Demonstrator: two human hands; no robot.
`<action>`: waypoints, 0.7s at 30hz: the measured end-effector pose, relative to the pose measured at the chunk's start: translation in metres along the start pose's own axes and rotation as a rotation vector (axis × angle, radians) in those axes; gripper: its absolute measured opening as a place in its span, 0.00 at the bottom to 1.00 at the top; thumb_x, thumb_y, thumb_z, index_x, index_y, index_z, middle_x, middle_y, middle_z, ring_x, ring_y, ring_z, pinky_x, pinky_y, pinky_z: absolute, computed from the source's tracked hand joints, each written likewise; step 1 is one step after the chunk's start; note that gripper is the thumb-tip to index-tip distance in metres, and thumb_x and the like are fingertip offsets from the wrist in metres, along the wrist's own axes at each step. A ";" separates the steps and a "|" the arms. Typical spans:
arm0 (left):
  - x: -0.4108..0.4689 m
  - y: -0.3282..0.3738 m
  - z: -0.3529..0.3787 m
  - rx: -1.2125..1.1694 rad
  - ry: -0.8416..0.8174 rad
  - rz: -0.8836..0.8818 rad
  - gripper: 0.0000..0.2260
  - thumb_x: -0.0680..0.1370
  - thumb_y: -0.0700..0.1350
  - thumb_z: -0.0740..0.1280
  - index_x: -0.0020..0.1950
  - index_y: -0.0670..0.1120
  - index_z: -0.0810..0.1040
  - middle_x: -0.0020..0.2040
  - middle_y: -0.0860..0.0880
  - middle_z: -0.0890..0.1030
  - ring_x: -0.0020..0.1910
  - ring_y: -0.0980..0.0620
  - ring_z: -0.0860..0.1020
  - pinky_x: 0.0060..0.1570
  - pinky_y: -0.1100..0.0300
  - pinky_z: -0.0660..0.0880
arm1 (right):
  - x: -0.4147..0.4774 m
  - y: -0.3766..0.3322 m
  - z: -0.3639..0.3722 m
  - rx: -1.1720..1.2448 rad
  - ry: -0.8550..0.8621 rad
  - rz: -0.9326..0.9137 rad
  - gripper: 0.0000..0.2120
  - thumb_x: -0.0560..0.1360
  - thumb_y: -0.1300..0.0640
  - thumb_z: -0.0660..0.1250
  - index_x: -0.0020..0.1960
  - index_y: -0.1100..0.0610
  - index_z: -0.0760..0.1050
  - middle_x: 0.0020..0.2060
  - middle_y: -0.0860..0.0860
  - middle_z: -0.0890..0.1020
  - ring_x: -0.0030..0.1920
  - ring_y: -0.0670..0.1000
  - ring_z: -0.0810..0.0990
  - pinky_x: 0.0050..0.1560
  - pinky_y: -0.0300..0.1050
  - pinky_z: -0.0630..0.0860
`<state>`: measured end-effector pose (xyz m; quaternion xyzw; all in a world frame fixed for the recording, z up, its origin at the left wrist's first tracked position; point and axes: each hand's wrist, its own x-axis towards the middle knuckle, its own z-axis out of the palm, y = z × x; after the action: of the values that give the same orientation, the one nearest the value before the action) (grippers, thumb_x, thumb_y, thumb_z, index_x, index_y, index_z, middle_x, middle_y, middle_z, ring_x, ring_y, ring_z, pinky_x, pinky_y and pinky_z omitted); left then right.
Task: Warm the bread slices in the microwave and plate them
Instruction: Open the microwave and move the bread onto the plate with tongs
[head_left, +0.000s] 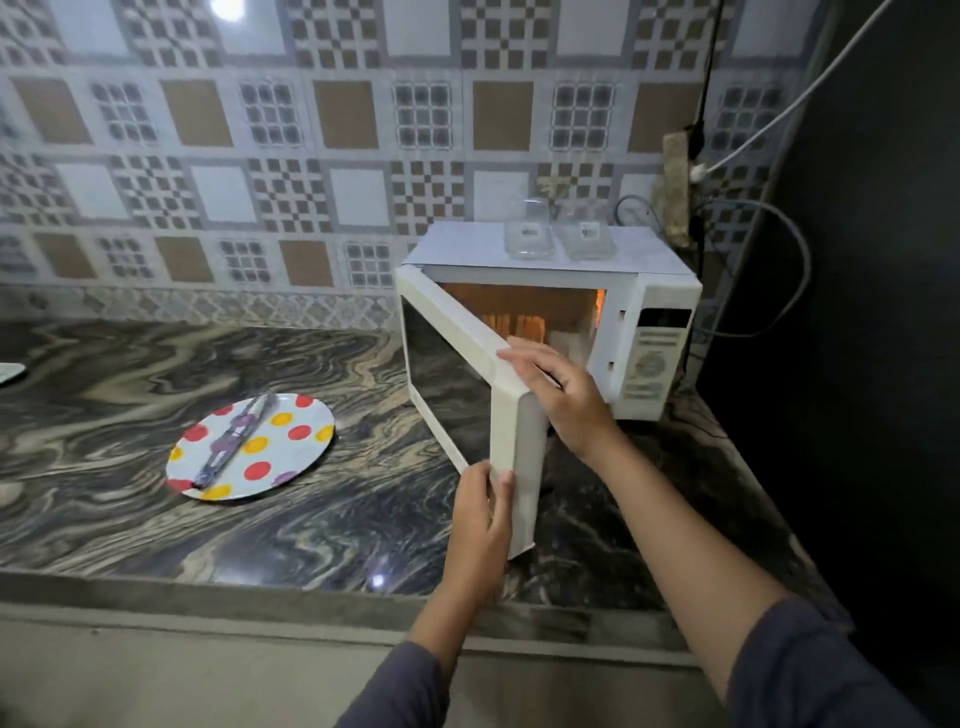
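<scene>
A white microwave (657, 332) stands at the back right of the marbled counter, its door (452, 358) swung out to the left and its cavity lit orange inside. My left hand (480, 525) grips the lower free edge of the door. My right hand (563, 395) holds the door's upper free edge, fingers curled over it. A polka-dot plate (291, 441) lies to the left on the counter with metal tongs (234, 441) across it. The bread cannot be made out inside the cavity.
Two clear plastic containers (530, 234) sit on top of the microwave. A power strip (678, 187) and cables hang on the tiled wall at the right. A dark surface rises at the far right. Another plate's edge (10, 371) shows at the far left.
</scene>
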<state>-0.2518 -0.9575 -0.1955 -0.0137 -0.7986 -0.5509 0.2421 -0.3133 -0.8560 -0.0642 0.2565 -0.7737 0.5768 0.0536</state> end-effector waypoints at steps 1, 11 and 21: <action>-0.006 -0.004 -0.014 0.000 0.008 -0.018 0.12 0.79 0.59 0.54 0.46 0.52 0.68 0.42 0.52 0.70 0.41 0.56 0.71 0.41 0.63 0.68 | -0.007 -0.007 0.015 -0.026 -0.010 -0.015 0.12 0.80 0.54 0.59 0.58 0.51 0.79 0.64 0.45 0.73 0.64 0.40 0.69 0.57 0.22 0.64; -0.031 -0.012 -0.141 -0.065 0.072 -0.322 0.18 0.83 0.49 0.50 0.72 0.46 0.64 0.60 0.54 0.70 0.58 0.58 0.73 0.44 0.79 0.66 | -0.034 -0.060 0.148 -0.224 -0.031 -0.107 0.18 0.77 0.57 0.64 0.67 0.53 0.72 0.73 0.52 0.64 0.73 0.50 0.62 0.71 0.48 0.64; -0.014 -0.040 -0.204 -0.151 0.192 -0.517 0.22 0.82 0.55 0.48 0.72 0.47 0.65 0.71 0.48 0.68 0.71 0.48 0.65 0.65 0.62 0.60 | -0.012 -0.081 0.230 -0.261 0.012 -0.058 0.19 0.77 0.59 0.64 0.67 0.55 0.72 0.71 0.56 0.64 0.72 0.54 0.62 0.71 0.43 0.60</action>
<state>-0.1756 -1.1507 -0.1800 0.2248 -0.7055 -0.6512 0.1662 -0.2169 -1.0797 -0.0739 0.2660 -0.8341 0.4710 0.1077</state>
